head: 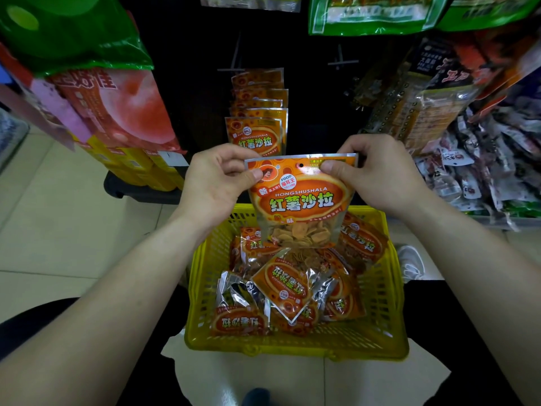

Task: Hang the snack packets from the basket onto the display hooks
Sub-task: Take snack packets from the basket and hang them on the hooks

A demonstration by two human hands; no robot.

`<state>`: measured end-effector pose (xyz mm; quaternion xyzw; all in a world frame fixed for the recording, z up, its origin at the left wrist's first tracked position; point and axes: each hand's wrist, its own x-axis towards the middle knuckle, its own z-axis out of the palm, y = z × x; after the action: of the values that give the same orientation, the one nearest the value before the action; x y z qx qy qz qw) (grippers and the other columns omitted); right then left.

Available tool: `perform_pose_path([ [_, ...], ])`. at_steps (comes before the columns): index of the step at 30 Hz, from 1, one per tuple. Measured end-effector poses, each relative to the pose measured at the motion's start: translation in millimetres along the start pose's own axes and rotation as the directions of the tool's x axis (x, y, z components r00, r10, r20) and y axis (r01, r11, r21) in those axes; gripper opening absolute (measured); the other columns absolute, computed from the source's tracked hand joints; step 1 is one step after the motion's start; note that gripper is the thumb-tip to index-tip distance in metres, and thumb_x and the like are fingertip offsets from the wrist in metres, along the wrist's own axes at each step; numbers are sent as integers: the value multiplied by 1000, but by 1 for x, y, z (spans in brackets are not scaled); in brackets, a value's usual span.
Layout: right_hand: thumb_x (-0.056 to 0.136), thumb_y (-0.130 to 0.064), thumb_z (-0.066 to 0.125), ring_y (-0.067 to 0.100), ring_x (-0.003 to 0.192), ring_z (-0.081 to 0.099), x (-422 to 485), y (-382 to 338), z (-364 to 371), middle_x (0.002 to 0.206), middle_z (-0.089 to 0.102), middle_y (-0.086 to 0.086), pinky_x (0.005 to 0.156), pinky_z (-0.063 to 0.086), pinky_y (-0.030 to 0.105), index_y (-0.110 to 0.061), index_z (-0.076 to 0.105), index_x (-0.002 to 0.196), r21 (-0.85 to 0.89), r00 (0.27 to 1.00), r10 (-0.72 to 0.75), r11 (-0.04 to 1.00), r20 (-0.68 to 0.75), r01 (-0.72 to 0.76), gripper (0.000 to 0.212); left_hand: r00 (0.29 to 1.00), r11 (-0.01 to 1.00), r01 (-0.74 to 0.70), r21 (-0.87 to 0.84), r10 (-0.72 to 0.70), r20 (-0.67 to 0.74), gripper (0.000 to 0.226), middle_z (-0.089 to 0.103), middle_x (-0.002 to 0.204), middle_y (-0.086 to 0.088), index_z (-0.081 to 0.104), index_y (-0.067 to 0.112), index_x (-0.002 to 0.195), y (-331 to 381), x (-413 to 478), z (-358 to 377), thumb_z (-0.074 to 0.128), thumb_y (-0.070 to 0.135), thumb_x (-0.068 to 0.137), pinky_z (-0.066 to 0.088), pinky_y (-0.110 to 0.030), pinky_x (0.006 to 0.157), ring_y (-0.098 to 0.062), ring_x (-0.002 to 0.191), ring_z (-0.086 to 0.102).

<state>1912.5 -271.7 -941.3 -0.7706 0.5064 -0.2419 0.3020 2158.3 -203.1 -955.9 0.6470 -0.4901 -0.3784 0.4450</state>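
Orange snack packet [301,200] held upright above the yellow basket [292,344], long axis vertical, hang hole at 12 o'clock; left hand [213,186] and right hand [377,177] pinch its top corners, hung packets [256,136] behind.

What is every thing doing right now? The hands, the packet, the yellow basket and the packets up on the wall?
packet: upright, held over the basket, not yet hung.
left hand: pinches the packet's top left corner.
right hand: pinches its top right corner.
basket: on the floor, part full.
loose packets: lying jumbled in the basket.
hung packets: hanging in a row behind the packet.
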Motion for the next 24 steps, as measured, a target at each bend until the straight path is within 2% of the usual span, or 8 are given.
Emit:
perform_pose_path([
  [5,88,-40,71,6,66,62,0,0,0,72,65,-7,55,40,24,-18,65,79,14,1000,3,1000,13,-3,25,1000,1000,-3,-4,3,10,18,76,82,5,69,29,98,-1,0,0,76,19,86,58,-33,78,-8,88,73],
  [9,89,-40,69,7,72,62,0,4,1,78,66,-7,57,41,27,-22,65,85,-3,999,-25,1000,44,25,18,1000,1000,-17,15,17,12,17,76,82,7,69,32,96,-1,-1,1,76,20,86,57,-22,70,-5,86,72],
  [12,92,-38,65,9,84,62,0,3,1,90,67,-10,67,48,31,-34,66,102,-87,977,-88,991,194,107,10,999,999,-29,28,28,28,18,75,81,10,69,35,93,0,-4,2,75,19,87,55,-15,65,-4,86,72],
  [15,94,-40,62,9,88,61,-1,-4,8,93,62,-15,71,48,32,-35,63,96,-155,937,-126,971,325,184,6,998,998,-30,54,27,57,21,75,81,10,68,36,90,1,-8,8,75,17,87,57,-16,66,-4,85,72],
  [19,94,-41,61,9,93,63,3,-18,23,93,67,-15,75,54,34,-39,60,95,-175,916,-117,965,383,196,2,997,996,-42,77,37,63,22,75,79,12,69,35,88,-1,-15,13,76,15,87,57,-17,67,-3,82,72],
  [24,88,-41,70,14,101,61,13,-32,41,103,68,-9,82,56,41,-43,56,102,-223,893,-33,964,449,147,20,1000,994,-19,111,20,-13,18,73,76,9,70,30,92,-9,-16,2,76,13,87,57,-20,69,-4,80,71],
])
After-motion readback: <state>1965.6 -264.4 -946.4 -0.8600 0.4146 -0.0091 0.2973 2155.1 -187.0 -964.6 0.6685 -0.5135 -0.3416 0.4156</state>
